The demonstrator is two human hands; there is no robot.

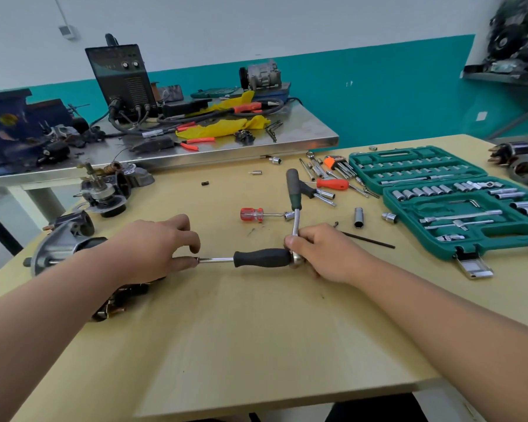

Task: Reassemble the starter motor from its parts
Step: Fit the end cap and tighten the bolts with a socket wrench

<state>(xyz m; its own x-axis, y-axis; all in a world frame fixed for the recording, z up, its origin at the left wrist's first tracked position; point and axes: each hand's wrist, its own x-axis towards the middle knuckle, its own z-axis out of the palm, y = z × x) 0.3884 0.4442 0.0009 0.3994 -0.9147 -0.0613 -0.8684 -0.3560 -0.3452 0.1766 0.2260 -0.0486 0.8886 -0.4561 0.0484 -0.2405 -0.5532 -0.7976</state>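
Both hands worked one tool: the left hand pinched the nut driver shaft tip against the starter motor at the table's left edge — apparently to steady it — while the right hand gripped a ratchet on its butt, presumably for leverage.

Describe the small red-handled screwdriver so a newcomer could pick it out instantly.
Start at the open green socket case on the wooden table, then look left past the upright socket. The stubby screwdriver lies there; its handle is clear red, whereas the orange-handled driver behind is opaque.
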